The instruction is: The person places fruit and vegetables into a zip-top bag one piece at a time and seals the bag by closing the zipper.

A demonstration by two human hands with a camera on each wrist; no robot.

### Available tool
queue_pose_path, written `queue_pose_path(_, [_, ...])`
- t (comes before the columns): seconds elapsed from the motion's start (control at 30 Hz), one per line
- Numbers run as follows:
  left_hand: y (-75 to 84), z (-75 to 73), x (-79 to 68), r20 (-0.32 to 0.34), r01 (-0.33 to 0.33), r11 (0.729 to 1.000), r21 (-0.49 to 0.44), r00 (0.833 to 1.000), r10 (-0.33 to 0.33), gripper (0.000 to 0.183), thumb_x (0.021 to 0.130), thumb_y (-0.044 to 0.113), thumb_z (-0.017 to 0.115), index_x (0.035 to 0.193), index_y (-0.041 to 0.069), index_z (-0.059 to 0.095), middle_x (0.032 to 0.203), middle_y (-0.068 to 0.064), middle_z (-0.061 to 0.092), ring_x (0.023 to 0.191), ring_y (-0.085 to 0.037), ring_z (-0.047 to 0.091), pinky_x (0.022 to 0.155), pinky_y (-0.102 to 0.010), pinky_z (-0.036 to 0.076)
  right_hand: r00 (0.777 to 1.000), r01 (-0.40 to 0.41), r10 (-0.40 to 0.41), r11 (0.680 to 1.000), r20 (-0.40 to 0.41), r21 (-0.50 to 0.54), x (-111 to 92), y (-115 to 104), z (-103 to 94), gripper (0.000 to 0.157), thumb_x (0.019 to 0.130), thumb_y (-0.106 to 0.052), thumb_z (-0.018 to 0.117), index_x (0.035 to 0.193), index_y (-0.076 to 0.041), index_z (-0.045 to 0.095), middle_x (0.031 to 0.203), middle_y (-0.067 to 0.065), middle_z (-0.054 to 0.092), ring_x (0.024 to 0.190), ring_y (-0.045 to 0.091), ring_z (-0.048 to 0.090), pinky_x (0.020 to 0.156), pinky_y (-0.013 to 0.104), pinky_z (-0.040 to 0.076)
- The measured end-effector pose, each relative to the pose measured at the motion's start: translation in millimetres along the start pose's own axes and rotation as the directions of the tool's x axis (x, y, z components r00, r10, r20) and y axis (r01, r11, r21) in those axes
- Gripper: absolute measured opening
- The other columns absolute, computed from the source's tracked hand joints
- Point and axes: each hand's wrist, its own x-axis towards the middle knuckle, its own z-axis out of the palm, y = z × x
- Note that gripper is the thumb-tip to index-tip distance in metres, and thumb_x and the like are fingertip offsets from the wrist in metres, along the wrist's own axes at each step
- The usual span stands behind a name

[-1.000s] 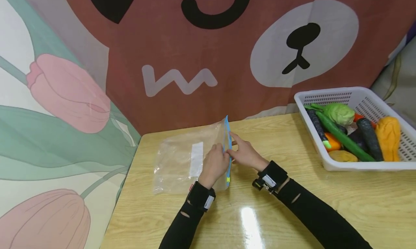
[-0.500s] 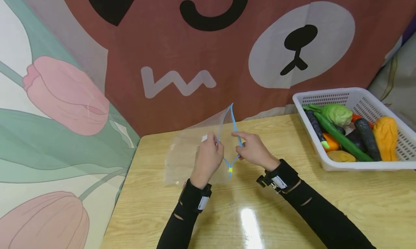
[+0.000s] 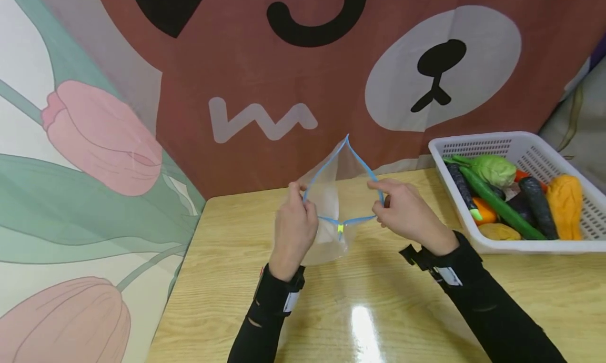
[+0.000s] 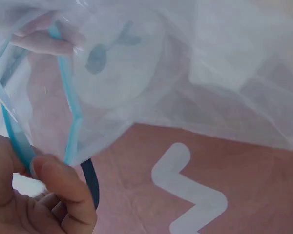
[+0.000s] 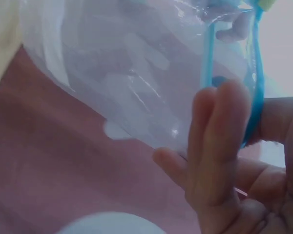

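A clear plastic zip bag (image 3: 326, 242) with a blue zip edge and a yellow-green slider (image 3: 340, 228) is held up over the table, its mouth spread wide. My left hand (image 3: 294, 229) pinches the left side of the blue rim between thumb and fingers. On the opposite side, my right hand (image 3: 407, 210) pinches the rim. In the left wrist view the thumb and a fingertip of the left hand (image 4: 53, 190) meet on the blue strip. The right wrist view has the right hand (image 5: 224, 161) with fingers outside the bag and the thumb behind the strip.
A white plastic basket (image 3: 466, 231) at the right holds vegetables: a cabbage (image 3: 494, 169), a long green cucumber (image 3: 504, 205), dark ones and an orange-yellow one (image 3: 565, 205). A patterned cloth (image 3: 265, 163) hangs behind the wooden table (image 3: 227, 294).
Both hands have moved apart, the right one to the right. The bag's mouth, nearly flat a second ago, is pulled into a wide diamond, and the bag has been lifted and turned toward the head camera.
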Motion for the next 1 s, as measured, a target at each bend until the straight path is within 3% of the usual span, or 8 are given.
queue_pose_path(0.13, [1.2, -3.5, 0.8, 0.139, -0.157, 0.986, 0.047, 0.979, 0.150, 0.026, 0.090, -0.001, 0.038, 0.097, 0.005, 0.062, 0.079, -0.009, 0.052, 0.063, -0.018, 0.043, 0.052, -0.028, 0.037, 0.994, 0.074, -0.087, 0.985, -0.072, -0.159, -4.3, -5.6, -8.6, 0.044, 0.082, -0.002, 0.049, 0.125, 0.001, 0.059, 0.118, 0.019, 0.060, 0.047, 0.009, 0.045, 0.053, 0.028, 0.038])
queue_pose_path(0.23, [2.2, -4.6, 0.1, 0.211, -0.174, 0.983, 0.064, 0.965, 0.158, 0.028, 0.090, 0.007, 0.039, 0.082, 0.007, 0.066, 0.075, -0.008, 0.051, 0.064, -0.019, 0.046, 0.053, -0.030, 0.041, 0.984, 0.094, -0.125, 0.968, -0.124, -0.232, -7.2, -7.5, -13.0, 0.044, 0.079, 0.000, 0.050, 0.121, 0.004, 0.061, 0.117, 0.021, 0.062, 0.057, 0.016, 0.046, 0.059, 0.031, 0.038])
queue_pose_path(0.4, [-2.6, -3.9, -0.6, 0.133, -0.202, 0.970, 0.139, 0.974, 0.184, 0.036, 0.091, 0.020, 0.042, 0.059, 0.013, 0.056, 0.065, -0.003, 0.041, 0.051, -0.014, 0.036, 0.046, -0.026, 0.034, 0.981, 0.088, -0.129, 0.962, -0.144, -0.259, -10.1, -6.3, -16.4, 0.044, 0.078, 0.000, 0.050, 0.119, 0.006, 0.061, 0.113, 0.021, 0.063, 0.074, 0.024, 0.052, 0.063, 0.033, 0.039])
queue_pose_path(0.57, [-8.4, -4.9, 2.9, 0.001, -0.231, 0.962, 0.144, 0.972, 0.233, 0.035, 0.087, 0.015, 0.045, 0.053, 0.013, 0.052, 0.066, -0.004, 0.041, 0.047, -0.012, 0.031, 0.043, -0.025, 0.032, 0.986, 0.061, -0.099, 0.963, -0.133, -0.263, -12.7, -1.5, -21.4, 0.042, 0.078, 0.000, 0.050, 0.117, 0.005, 0.063, 0.114, 0.021, 0.063, 0.072, 0.025, 0.051, 0.064, 0.034, 0.037])
queue_pose_path(0.67, [-8.0, -6.5, 5.9, -0.020, -0.214, 0.969, 0.122, 0.976, 0.218, 0.023, 0.082, 0.011, 0.048, 0.066, 0.008, 0.064, 0.070, -0.006, 0.051, 0.047, -0.013, 0.038, 0.044, -0.026, 0.036, 0.991, 0.036, -0.069, 0.964, -0.117, -0.263, -14.7, 1.2, -27.5, 0.040, 0.079, -0.001, 0.050, 0.117, 0.005, 0.063, 0.117, 0.022, 0.062, 0.066, 0.022, 0.048, 0.058, 0.032, 0.036])
queue_pose_path(0.73, [-6.9, -6.9, 8.1, 0.015, -0.193, 0.975, 0.111, 0.981, 0.193, 0.022, 0.079, 0.011, 0.049, 0.083, 0.006, 0.070, 0.079, -0.007, 0.058, 0.051, -0.014, 0.045, 0.047, -0.027, 0.040, 0.992, 0.028, -0.060, 0.962, -0.109, -0.270, -15.4, 2.9, -31.6, 0.040, 0.080, -0.001, 0.049, 0.116, 0.005, 0.064, 0.118, 0.022, 0.061, 0.060, 0.019, 0.045, 0.055, 0.029, 0.034])
queue_pose_path(0.87, [-4.2, -5.0, 12.7, 0.163, -0.125, 0.987, 0.098, 0.981, 0.108, 0.043, 0.077, 0.013, 0.046, 0.116, 0.006, 0.065, 0.092, -0.006, 0.064, 0.066, -0.017, 0.055, 0.059, -0.032, 0.046, 0.995, 0.018, -0.044, 0.959, -0.085, -0.283, -14.6, 8.9, -36.8, 0.039, 0.081, -0.002, 0.048, 0.116, 0.006, 0.063, 0.120, 0.024, 0.061, 0.053, 0.015, 0.035, 0.050, 0.027, 0.028])
queue_pose_path(1.0, [-2.4, 1.1, 15.3, 0.291, -0.039, 0.996, 0.082, 0.957, 0.014, 0.052, 0.079, 0.017, 0.042, 0.128, 0.007, 0.056, 0.101, -0.006, 0.062, 0.074, -0.020, 0.056, 0.072, -0.039, 0.049, 1.000, -0.016, 0.008, 0.962, -0.031, -0.273, -11.9, 16.0, -34.8, 0.039, 0.082, -0.003, 0.049, 0.118, 0.006, 0.062, 0.121, 0.025, 0.059, 0.051, 0.017, 0.037, 0.050, 0.029, 0.030])
